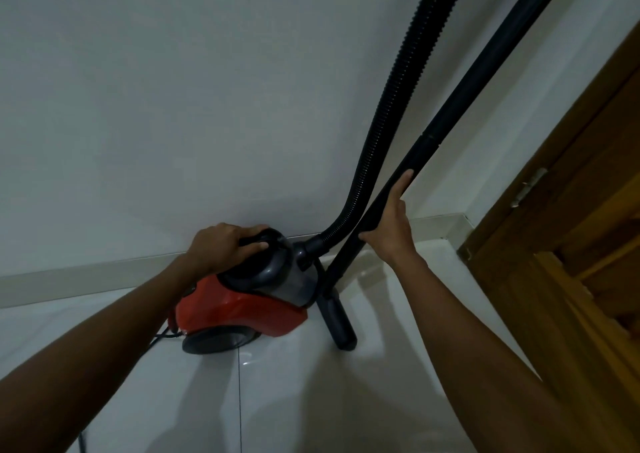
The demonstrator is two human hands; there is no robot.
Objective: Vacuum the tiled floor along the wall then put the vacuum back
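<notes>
White floor tiles (311, 400) meet a pale wall (173, 106) at a skirting board (86, 276), and there stands the red canister vacuum (242, 307). The left hand (221, 244) curls over its dark carry handle (266, 239), fingers wrapped on top, while the right hand (391, 224), just to the right, holds the rigid black wand (433, 134) between spread thumb and extended fingers. Between the hands the ribbed hose (398, 106) rises; right of the right hand is a wooden door (571, 210).
</notes>
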